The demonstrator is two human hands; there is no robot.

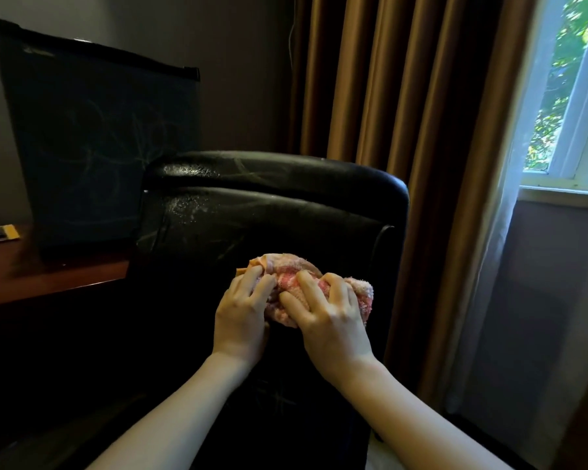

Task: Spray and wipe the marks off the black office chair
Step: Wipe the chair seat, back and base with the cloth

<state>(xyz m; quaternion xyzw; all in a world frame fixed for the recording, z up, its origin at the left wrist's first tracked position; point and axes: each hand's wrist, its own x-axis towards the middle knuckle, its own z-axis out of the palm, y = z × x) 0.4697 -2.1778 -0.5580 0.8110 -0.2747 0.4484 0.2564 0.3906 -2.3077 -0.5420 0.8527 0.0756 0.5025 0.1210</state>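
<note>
The black office chair [286, 205] stands with its back facing me, pale chalky streaks across the top and upper panel, and wet spray droplets at the upper left. A bunched pink and orange cloth [360, 293] is held in front of the middle of the chair back; I cannot tell whether it touches the chair. My left hand [243, 317] grips the cloth's left side. My right hand [330, 317] grips its right side, fingers spread over the top. No spray bottle is in view.
A wooden desk [48, 283] sits at the left with a black board [92, 137] covered in faint scribbles leaning on it. Brown curtains [404, 79] hang behind the chair. A window [571, 96] with a sheer white curtain is at the right.
</note>
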